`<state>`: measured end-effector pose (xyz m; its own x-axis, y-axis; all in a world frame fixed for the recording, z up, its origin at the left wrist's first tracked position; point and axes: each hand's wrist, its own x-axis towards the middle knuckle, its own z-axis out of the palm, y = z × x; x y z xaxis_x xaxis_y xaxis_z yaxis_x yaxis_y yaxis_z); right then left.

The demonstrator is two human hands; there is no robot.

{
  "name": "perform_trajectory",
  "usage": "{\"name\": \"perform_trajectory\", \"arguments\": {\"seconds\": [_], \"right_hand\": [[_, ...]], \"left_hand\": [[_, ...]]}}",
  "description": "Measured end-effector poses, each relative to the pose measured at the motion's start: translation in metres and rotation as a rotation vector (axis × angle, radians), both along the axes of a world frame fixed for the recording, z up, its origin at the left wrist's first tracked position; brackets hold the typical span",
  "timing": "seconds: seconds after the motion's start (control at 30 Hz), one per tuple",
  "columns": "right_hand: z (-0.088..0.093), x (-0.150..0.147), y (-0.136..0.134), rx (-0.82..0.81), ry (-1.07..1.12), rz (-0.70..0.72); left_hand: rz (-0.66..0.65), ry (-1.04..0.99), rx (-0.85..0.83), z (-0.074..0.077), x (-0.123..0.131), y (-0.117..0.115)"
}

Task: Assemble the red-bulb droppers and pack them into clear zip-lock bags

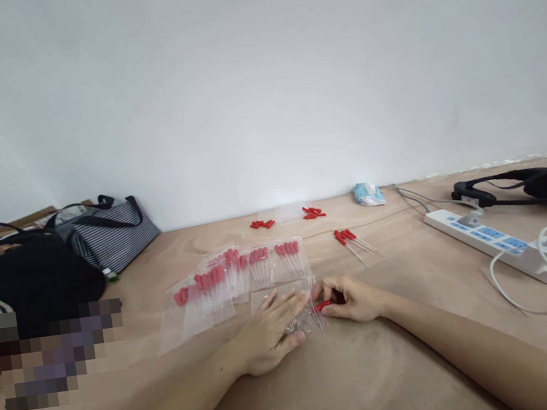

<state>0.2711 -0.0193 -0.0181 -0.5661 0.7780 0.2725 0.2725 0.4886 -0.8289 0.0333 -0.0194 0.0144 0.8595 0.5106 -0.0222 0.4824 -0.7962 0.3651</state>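
My left hand point(277, 331) lies flat with its fingers stretched out, pressing on a clear zip bag point(260, 297) on the table. At the right edge of that bag, my right hand point(349, 299) is closed in a pinch on a red-headed stick point(321, 306); the rest of the stick is hidden. Just beyond my hands lie several clear bags point(214, 287) of red-headed white sticks, partly overlapping. A separate bag of sticks point(289, 260) is nearest to my fingers. Several loose red-headed sticks point(351, 240) rest to the right, outside any bag.
Near the wall are more red-headed pieces point(312, 212) and a pale stack point(287, 214). A blue mask point(368, 194) lies behind. On the right are a white power strip point(492, 237) with cables and a black headset point(528, 188). A striped bag point(111, 236) and black bag point(36, 276) stand left.
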Motion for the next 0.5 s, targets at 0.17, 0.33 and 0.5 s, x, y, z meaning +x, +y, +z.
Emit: {"name": "perform_trajectory", "arguments": {"seconds": [0.17, 0.33, 0.5], "right_hand": [[-0.01, -0.002, 0.006, -0.047, -0.023, -0.153], [-0.012, -0.01, 0.006, -0.074, -0.027, -0.214], [0.0, -0.01, 0.001, 0.033, -0.044, -0.016]], "left_hand": [[0.119, -0.058, -0.106, 0.005, -0.015, 0.007], [0.06, -0.089, -0.086, -0.002, -0.019, 0.012], [0.052, -0.09, -0.085, -0.003, -0.014, 0.01]]}}
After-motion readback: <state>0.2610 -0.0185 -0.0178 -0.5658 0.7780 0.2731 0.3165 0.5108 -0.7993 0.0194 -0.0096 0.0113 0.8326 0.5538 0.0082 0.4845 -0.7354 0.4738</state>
